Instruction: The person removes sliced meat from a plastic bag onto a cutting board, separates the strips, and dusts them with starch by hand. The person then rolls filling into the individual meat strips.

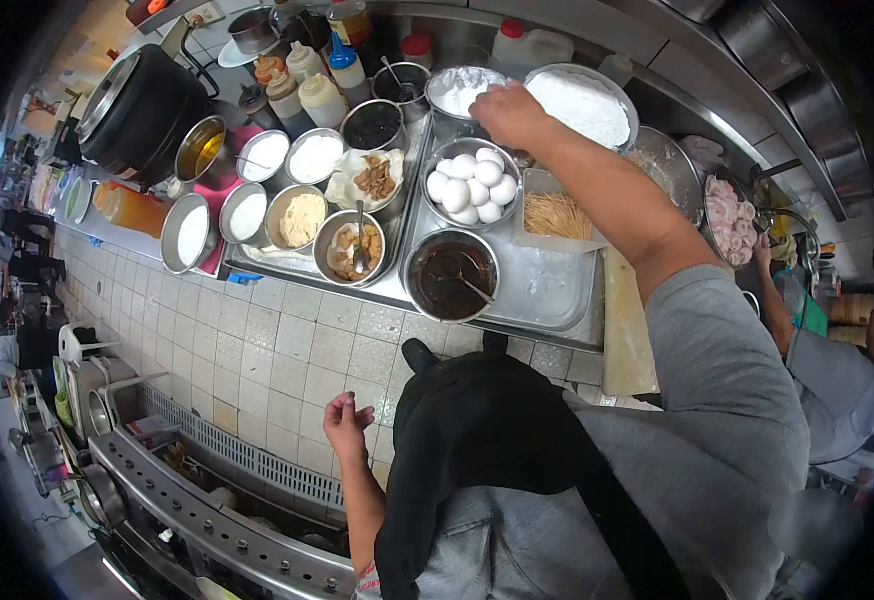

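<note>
My right hand reaches across to the far side of the counter, over the near rim of a metal bowl of white powder. Its fingers are curled, and what they grip, if anything, is hidden. Just below it sits a bowl of white eggs. Beside the eggs is a clear tub of thin wooden sticks. A pot of dark brown sauce with a spoon stands near the counter edge. My left hand hangs low over the floor, fingers bent together; a small dark spot shows at the fingertips.
A larger bowl of white powder is at the back. Several seasoning containers, including a bowl with a spoon, fill the left. A black cooker stands beyond. A stove lies behind me. Another person's sleeve is at right.
</note>
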Available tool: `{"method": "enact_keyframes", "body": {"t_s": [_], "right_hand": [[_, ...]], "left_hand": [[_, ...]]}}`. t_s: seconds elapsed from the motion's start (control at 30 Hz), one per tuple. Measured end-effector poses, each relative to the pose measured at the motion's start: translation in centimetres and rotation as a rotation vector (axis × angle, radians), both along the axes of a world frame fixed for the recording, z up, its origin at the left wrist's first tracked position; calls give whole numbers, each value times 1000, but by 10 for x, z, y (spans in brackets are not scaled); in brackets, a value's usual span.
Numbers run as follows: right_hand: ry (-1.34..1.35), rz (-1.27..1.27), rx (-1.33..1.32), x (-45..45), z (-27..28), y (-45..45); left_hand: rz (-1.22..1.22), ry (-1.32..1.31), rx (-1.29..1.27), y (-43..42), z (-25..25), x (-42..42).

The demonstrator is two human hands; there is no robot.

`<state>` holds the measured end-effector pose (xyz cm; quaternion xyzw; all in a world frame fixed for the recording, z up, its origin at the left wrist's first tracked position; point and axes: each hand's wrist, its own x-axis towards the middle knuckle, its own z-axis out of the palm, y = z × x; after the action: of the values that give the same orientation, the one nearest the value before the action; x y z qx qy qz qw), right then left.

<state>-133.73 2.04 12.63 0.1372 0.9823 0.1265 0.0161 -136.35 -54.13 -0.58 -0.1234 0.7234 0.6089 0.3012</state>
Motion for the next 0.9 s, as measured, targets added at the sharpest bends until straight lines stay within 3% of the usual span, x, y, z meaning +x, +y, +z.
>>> {"method": "enact_keyframes", "body": {"t_s": [0.2, 0.4, 0.53, 0.63, 0.73, 0.9], "right_hand": [[271, -76, -98, 0, 15, 6], [687, 54, -161, 57, 91, -51], [693, -9, -287, 142, 156, -126], [626, -79, -361, 199, 165, -174], [528, -177, -549, 234, 142, -213], [413, -148, -534, 260, 50, -235]], "left_hand": [[-125, -43, -12, 0, -8, -10], [-287, -16, 46, 25, -11, -42], [-397, -17, 64, 36, -23, -60], [-480, -31, 81, 43, -33, -66], [-576, -42, 79, 49, -42, -65], [-622, -15, 70, 56, -42, -42]]}}
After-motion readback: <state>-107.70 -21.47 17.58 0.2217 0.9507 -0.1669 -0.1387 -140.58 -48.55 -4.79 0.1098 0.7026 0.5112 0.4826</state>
